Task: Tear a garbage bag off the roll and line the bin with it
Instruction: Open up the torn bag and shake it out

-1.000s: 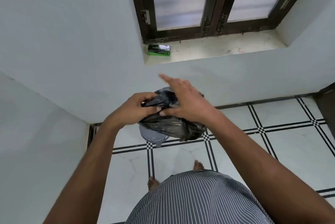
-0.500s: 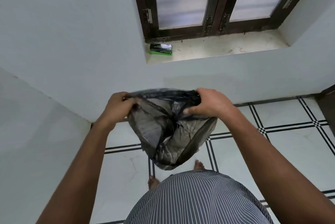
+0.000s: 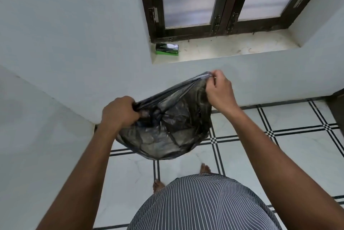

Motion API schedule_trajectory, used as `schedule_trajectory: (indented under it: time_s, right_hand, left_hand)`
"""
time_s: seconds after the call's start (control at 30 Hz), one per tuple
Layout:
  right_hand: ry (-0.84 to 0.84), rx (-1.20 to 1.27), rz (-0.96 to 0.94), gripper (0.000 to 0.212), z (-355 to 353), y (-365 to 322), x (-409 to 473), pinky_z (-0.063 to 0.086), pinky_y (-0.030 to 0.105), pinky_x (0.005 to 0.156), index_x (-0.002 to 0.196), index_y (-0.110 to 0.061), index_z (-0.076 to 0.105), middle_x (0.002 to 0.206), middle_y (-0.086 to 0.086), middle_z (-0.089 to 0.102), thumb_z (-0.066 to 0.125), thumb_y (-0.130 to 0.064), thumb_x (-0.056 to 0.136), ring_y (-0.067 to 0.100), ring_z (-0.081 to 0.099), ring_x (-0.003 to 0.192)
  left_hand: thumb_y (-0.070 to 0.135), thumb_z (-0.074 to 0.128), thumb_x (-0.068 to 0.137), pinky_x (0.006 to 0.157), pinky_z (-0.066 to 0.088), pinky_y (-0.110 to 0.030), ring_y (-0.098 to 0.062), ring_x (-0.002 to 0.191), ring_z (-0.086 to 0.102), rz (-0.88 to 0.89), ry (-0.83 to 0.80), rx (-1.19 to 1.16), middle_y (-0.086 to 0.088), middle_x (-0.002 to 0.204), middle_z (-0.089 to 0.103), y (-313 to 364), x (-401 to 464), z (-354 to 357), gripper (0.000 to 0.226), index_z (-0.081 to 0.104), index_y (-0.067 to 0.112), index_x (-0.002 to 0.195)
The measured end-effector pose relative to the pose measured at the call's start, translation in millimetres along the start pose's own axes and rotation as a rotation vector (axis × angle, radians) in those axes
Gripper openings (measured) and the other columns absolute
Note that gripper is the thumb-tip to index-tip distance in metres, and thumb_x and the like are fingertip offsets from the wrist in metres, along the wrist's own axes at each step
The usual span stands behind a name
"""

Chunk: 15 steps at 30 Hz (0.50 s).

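Note:
A thin black garbage bag [image 3: 167,127] hangs in the air in front of me, stretched between both hands. My left hand [image 3: 119,112] grips its rim at the lower left. My right hand [image 3: 219,92] pinches the rim higher up at the right. The bag sags below the hands and hides the bin on the floor beneath it. A green and black box of garbage bags [image 3: 167,49] lies at the left end of the window sill [image 3: 232,47].
White walls meet in a corner at the left. A dark-framed window stands above the sill. The floor [image 3: 297,147] is white tile with black lines. My bare feet and striped garment show at the bottom. A dark door edge sits at the far right.
The bag was bunched between my hands over the grey bin, then got pulled open. My right hand has now risen and moved right, stretching the rim diagonally; the bin is now hidden.

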State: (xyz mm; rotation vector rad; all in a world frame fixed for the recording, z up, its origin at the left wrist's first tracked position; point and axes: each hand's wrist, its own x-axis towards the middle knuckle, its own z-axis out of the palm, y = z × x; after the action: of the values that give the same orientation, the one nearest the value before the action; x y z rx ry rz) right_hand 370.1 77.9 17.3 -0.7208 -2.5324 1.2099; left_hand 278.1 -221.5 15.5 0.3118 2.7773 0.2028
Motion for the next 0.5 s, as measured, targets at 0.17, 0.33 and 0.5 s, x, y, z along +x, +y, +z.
schedule_trajectory:
  time_s: [0.17, 0.33, 0.5]
  right_hand:
    - [-0.102, 0.156, 0.282, 0.023, 1, 28, 7, 0.053, 0.034, 0.067, 0.115, -0.013, 0.066, 0.1, 0.009, 0.072, 0.046, -0.024, 0.114, 0.024, 0.068, 0.082]
    - [-0.629, 0.062, 0.233, 0.029, 2, 31, -4, 0.057, 0.038, 0.086, 0.106, -0.007, 0.08, 0.1, 0.013, 0.083, 0.071, -0.035, 0.103, 0.026, 0.077, 0.095]
    - [-0.952, 0.777, 0.346, 0.03, -12, 3, 4, 0.06, 0.041, 0.094, 0.111, 0.0, 0.078, 0.105, 0.018, 0.079, 0.067, -0.026, 0.102, 0.033, 0.075, 0.093]
  left_hand:
    - [0.062, 0.074, 0.086, 0.074, 0.057, -0.038, -0.029, 0.08, 0.07, -0.184, 0.084, -0.131, -0.001, 0.08, 0.073, -30, 4, 10, 0.043, 0.072, 0.019, 0.082]
    - [0.058, 0.084, 0.087, 0.094, 0.06, -0.033, -0.016, 0.101, 0.08, 0.028, -0.449, -0.597, 0.007, 0.107, 0.084, -20, -1, 4, 0.04, 0.082, 0.029, 0.114]
    - [0.045, 0.072, 0.101, 0.083, 0.063, -0.04, -0.033, 0.091, 0.08, 0.02, -0.445, -0.514, -0.017, 0.103, 0.083, -6, 15, -14, 0.037, 0.084, 0.01, 0.103]
